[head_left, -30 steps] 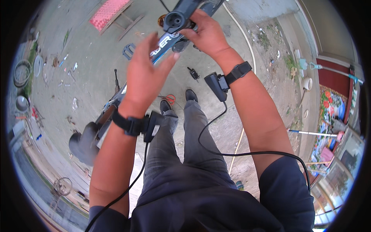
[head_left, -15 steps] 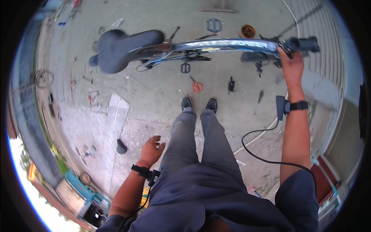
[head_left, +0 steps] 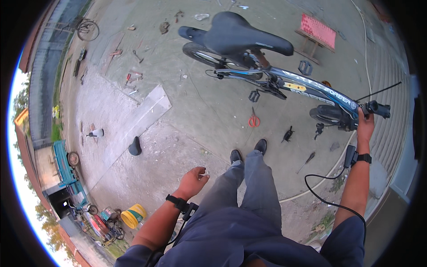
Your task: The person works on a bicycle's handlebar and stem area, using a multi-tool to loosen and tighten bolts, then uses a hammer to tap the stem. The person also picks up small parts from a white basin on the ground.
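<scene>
A small dark-blue bicycle [head_left: 318, 86] stands before me, its black saddle [head_left: 240, 34] at the back and its front end to my right. My right hand [head_left: 365, 127] is wrapped round the front of it, just below the black stem and handlebar [head_left: 377, 109]. The fingers' far side is hidden by the bicycle. Both wheels rest on the ground, the front wheel [head_left: 328, 115] near my right hand. My left hand [head_left: 192, 181] hangs beside my left thigh, fingers loosely bent and apart, holding nothing. Nearest to it on the ground lies a loose black saddle [head_left: 135, 147].
Red-handled scissors [head_left: 254, 121], a dark multi-part tool [head_left: 288, 134] and a screwdriver [head_left: 307, 162] lie between my shoes and the bicycle. A low stool with a pink top [head_left: 318, 31] stands beyond. A yellow bucket [head_left: 132, 216] and a blue cart [head_left: 64, 162] are at left.
My view has turned to the left. The bicycle now sits lower and slants down to the right, with both wheels showing. My right hand keeps its grip; the left still hangs free.
</scene>
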Demonstrator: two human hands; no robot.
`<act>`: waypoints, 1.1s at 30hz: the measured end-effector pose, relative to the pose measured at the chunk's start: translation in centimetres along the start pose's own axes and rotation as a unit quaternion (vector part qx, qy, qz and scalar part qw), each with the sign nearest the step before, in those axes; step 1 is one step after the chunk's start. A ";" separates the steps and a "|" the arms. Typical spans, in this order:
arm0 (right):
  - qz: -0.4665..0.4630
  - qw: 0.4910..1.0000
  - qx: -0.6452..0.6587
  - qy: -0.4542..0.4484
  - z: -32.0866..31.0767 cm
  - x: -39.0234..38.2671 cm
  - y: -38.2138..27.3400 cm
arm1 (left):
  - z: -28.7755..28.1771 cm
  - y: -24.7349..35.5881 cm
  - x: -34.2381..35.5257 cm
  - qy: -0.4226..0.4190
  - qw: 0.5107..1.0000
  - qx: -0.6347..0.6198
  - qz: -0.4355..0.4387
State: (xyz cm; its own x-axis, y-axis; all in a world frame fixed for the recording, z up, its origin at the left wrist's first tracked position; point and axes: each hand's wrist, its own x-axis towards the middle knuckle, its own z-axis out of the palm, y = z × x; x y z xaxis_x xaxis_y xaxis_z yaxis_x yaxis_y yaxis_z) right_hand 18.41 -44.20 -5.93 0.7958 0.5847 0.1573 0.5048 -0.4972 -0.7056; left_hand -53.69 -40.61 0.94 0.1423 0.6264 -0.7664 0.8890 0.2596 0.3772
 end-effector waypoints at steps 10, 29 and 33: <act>-0.030 0.997 0.049 -0.044 -0.4 0.1 1.0 | -5.6 6.6 4.2 0.240 0.958 0.033 0.152; 0.012 0.995 0.096 -0.002 -0.7 -1.7 0.5 | -16.6 27.6 17.1 0.370 0.834 0.187 0.364; 0.063 0.993 -0.015 0.100 -0.3 -5.9 -4.7 | -17.9 26.9 17.5 0.356 0.827 0.185 0.393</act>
State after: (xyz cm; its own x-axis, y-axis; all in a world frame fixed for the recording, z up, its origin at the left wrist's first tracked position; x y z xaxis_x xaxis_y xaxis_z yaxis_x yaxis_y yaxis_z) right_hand 11.45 -45.46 -3.32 0.9019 0.3800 0.2056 0.4051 -0.5786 -0.7079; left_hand -35.08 -9.54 6.94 0.5644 0.8033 0.1903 0.7344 -0.5939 0.3287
